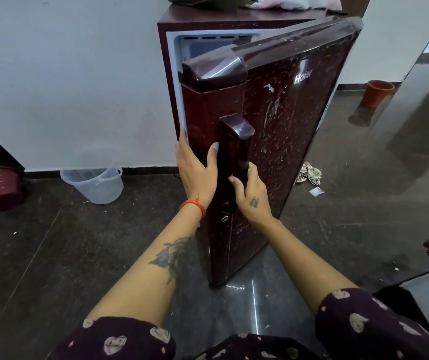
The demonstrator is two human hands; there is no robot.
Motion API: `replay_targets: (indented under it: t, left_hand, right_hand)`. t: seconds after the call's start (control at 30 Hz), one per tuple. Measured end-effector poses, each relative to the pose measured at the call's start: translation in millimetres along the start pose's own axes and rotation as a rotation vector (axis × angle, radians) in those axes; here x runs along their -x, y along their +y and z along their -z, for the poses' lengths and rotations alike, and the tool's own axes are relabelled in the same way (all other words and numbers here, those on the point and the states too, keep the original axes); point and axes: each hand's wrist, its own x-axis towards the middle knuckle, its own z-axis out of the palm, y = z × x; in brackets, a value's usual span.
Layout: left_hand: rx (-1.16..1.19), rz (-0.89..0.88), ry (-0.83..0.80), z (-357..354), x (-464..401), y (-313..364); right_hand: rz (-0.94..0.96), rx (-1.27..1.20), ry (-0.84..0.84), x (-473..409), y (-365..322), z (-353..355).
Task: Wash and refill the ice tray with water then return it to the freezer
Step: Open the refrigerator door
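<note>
A small maroon fridge (236,20) stands against the white wall. Its door (286,141) is swung partly open toward me, and a strip of pale interior (208,48) shows at the top left. My right hand (249,193) is wrapped around the long vertical door handle (234,154). Spread flat on the door's left edge beside the handle is my left hand (195,170), its fingertips at the grey seal. No ice tray is visible; the door hides most of the inside.
A clear plastic bucket (93,183) sits on the dark floor left of the fridge, with a maroon bucket (0,188) at the far left. An orange pot (378,93) and a crumpled cloth (309,174) lie to the right. Cloth items rest on the fridge top.
</note>
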Motion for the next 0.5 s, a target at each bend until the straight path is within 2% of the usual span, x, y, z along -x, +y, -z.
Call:
replay_targets:
  t: [0.07, 0.2, 0.4, 0.5]
  left_hand:
    - [0.043, 0.050, -0.037, -3.4, 12.1, 6.1]
    - [0.022, 0.049, 0.004, -8.6, 41.3, 22.3]
    - [-0.019, 0.038, 0.036, -17.6, 75.6, 36.0]
    - [-0.012, 0.020, 0.044, -23.2, 92.7, 42.5]
  right_hand:
    - [0.011, 0.004, -0.016, 7.5, 2.0, 13.8]
    - [0.008, 0.003, 0.038, 25.7, 6.3, 35.6]
    - [0.022, 0.031, 0.402, 56.0, 8.1, 60.2]
    - [0.088, 0.043, 0.504, 68.1, 3.0, 73.9]
